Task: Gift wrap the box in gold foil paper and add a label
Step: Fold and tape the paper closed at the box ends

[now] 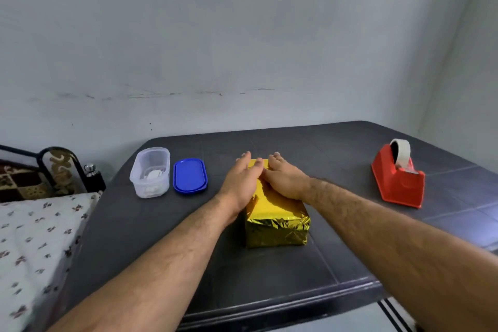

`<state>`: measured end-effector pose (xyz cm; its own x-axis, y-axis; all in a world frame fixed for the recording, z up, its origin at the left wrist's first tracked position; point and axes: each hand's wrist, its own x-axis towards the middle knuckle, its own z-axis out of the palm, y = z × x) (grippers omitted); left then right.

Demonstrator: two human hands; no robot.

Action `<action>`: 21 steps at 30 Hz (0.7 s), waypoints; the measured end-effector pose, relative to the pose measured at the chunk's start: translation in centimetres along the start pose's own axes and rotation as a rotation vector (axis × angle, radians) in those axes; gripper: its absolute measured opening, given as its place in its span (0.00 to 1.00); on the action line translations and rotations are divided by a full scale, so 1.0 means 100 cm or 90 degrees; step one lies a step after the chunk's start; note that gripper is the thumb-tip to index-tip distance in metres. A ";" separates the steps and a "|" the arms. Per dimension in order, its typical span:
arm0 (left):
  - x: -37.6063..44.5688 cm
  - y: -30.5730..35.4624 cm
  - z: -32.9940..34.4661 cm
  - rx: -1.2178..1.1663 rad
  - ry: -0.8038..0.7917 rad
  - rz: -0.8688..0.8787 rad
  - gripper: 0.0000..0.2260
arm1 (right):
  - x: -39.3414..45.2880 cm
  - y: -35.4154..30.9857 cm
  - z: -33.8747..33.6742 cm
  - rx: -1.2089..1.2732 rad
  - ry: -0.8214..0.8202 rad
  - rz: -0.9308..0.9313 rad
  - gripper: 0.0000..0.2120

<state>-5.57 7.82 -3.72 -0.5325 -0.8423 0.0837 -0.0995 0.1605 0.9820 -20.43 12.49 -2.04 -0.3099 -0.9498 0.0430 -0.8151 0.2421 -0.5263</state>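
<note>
A box wrapped in crinkled gold foil (277,221) stands in the middle of the dark table (269,277). My left hand (242,180) lies flat on the far left part of its top, fingers straight and pointing away from me. Beside it my right hand (283,178) presses on the far right part of the top, fingers stretched over the far edge. The two hands touch each other and hide most of the box's top. No label shows on the visible faces.
A red tape dispenser (397,178) with a pale roll stands at the right. A clear plastic tub (151,172) with white bits inside and its blue lid (190,176) sit at the left. A bed with flowered sheet (32,245) borders the table's left side.
</note>
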 end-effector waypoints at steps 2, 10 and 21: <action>-0.010 -0.008 0.004 0.050 -0.021 -0.013 0.28 | -0.001 0.002 0.004 -0.017 -0.057 0.024 0.35; -0.019 0.007 0.002 0.204 -0.037 -0.030 0.28 | -0.003 -0.003 0.004 -0.021 -0.055 0.149 0.39; -0.019 0.011 0.000 0.301 -0.018 -0.084 0.29 | 0.004 0.018 0.012 0.262 -0.004 0.342 0.37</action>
<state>-4.61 9.61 -2.76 -0.5117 -0.8579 -0.0471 -0.5342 0.2748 0.7994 -21.42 12.27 -3.99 -0.6154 -0.7206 -0.3193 -0.2954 0.5865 -0.7542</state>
